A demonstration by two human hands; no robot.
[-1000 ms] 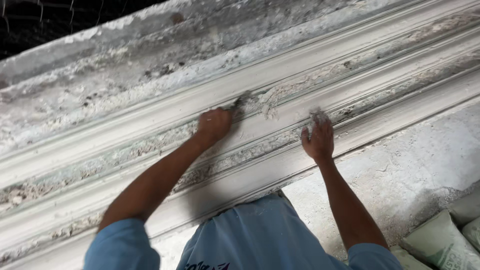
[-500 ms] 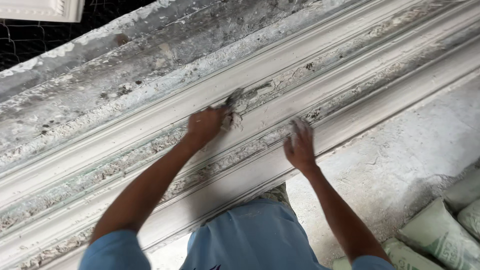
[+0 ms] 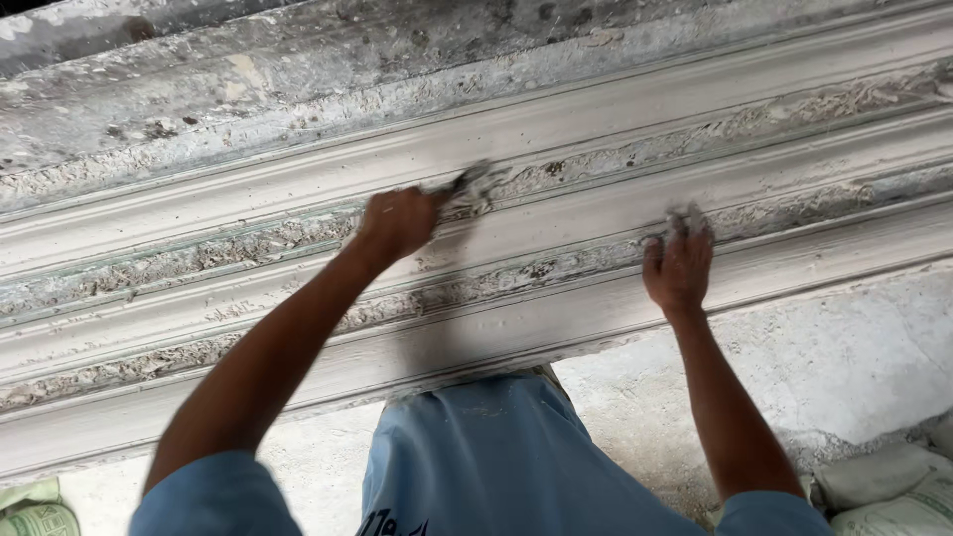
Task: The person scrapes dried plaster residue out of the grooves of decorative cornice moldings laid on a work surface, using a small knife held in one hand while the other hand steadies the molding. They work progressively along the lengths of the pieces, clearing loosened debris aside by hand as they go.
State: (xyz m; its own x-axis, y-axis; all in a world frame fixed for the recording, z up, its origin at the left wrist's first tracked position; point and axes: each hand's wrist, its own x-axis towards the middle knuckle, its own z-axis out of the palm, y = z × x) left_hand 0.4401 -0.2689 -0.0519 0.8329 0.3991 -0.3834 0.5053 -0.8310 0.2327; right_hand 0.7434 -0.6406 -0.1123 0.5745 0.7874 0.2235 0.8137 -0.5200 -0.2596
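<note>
A long white plaster moulding (image 3: 556, 139) with several ridges and rough, crumbly grooves runs across the whole view. My left hand (image 3: 397, 223) is closed round a small plaster-caked tool (image 3: 469, 189), whose tip lies against one rough groove. My right hand (image 3: 679, 263) rests flat on a lower ridge of the moulding, its fingertips smeared with wet plaster, and holds nothing I can see. My blue-clad body (image 3: 496, 467) fills the bottom middle.
A rough grey concrete slab (image 3: 248, 69) lies beyond the moulding. The pale, plaster-dusted floor (image 3: 854, 347) is at the lower right. Filled sacks (image 3: 884, 491) lie at the bottom right corner, and a green-printed sack (image 3: 35, 511) at the bottom left.
Both hands have slid along the moulding: the left with its tool along the rough groove, the right along the lower ridge. The camera has shifted too.
</note>
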